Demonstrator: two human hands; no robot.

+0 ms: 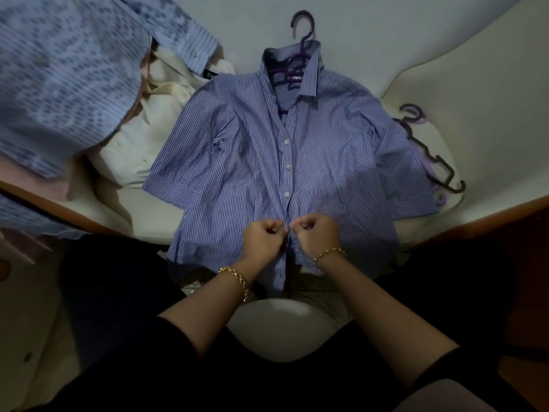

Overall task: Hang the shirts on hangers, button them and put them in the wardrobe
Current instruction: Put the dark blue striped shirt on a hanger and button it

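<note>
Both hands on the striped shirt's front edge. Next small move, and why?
Probably push the next button through its hole right there. The left hand and right hand pinch the shirt where its front edges meet. The three buttons above look fastened, and the front below the hands seems to gape open.

Blues dominate in front of you, with purple accents.
Blue-and-white pinstriped short-sleeved shirt [252, 162] has small white round buttons [287, 141] and a dark purple plastic hanger [300, 40] at its collar. To your left: cream fabric garment [154, 114], pale-blue shirt with darker blue dot print [59, 69], pale pink cloth [59, 185]. To your right: dark purple and lilac spare hangers [438, 159] on the off-white sheet [475, 84]. Your wrists carry gold chain bracelets [234, 276], and your sleeves [178, 340] are black.
</note>
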